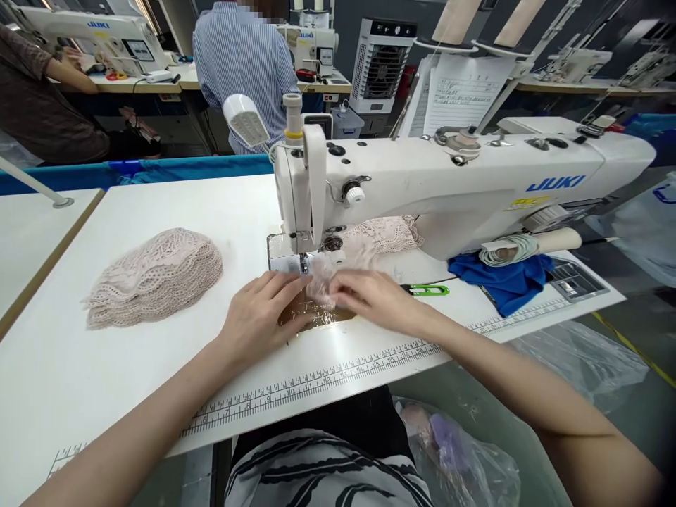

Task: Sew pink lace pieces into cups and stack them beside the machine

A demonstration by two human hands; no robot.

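Observation:
A pale pink lace piece lies by the presser foot of the white sewing machine. My right hand has its fingers curled and pinched on this lace, just right of the needle area. Stretched out flat, the fingers of my left hand rest left of the presser foot, their tips close to the lace's edge. Clear tape covers a brownish patch of the table between my hands. More pink lace lies bunched behind the needle, under the machine arm.
A neat stack of pink lace pieces sits on the white table at left. Green thread snips lie right of my right hand, beside a blue cloth. A printed ruler runs along the front edge. Two people sit at machines beyond.

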